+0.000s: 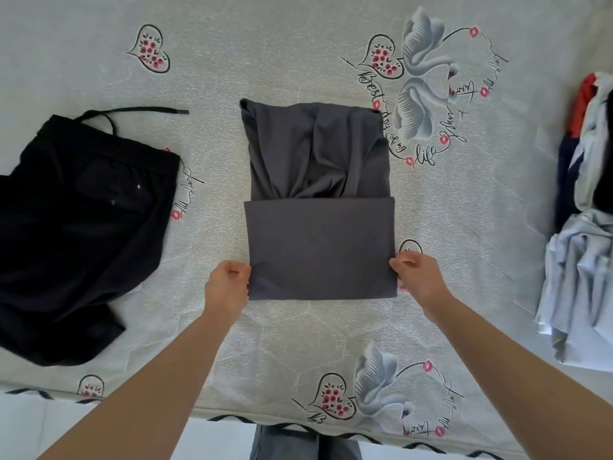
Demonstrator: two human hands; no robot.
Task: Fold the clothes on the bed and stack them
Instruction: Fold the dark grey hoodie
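A dark grey garment [318, 200] lies in the middle of the bed, its near part folded up into a smooth rectangle over the wrinkled far part. My left hand [229, 283] pinches the left edge of that fold near its lower corner. At the lower right edge, my right hand [418, 277] pinches the fold in the same way. Black drawstring shorts [76, 227] lie spread out to the left. At the right edge of the bed sits a pile of unfolded clothes [583, 234], white, light blue, navy and red.
The bed sheet [298, 54] is pale grey with swans, hearts and script print. Its near edge runs along the bottom of the view, with my legs below it. Bare sheet shows beyond the grey garment and between it and the shorts.
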